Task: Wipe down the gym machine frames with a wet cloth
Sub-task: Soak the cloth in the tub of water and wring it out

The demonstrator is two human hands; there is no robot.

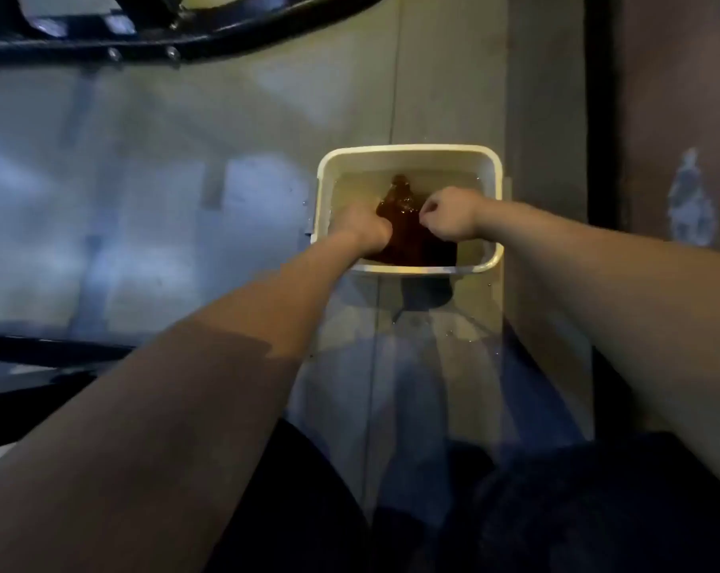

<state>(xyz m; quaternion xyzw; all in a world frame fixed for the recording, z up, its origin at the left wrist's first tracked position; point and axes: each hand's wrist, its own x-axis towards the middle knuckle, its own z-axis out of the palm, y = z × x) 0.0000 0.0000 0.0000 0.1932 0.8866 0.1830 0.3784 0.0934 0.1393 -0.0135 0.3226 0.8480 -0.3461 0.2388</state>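
Where the cream tub (407, 153) sits on the grey floor (143, 179) at centre frame, a dark brown cloth (412, 229) lies soaked in its water. Left hand (364, 229): fingers under the surface, grip clamped on the cloth's left edge. Right hand (449, 217): fingers curled, pinching the cloth's right edge just above the water. Black machine frame (143, 39) crosses the upper left; water drops on the floor below the tub.
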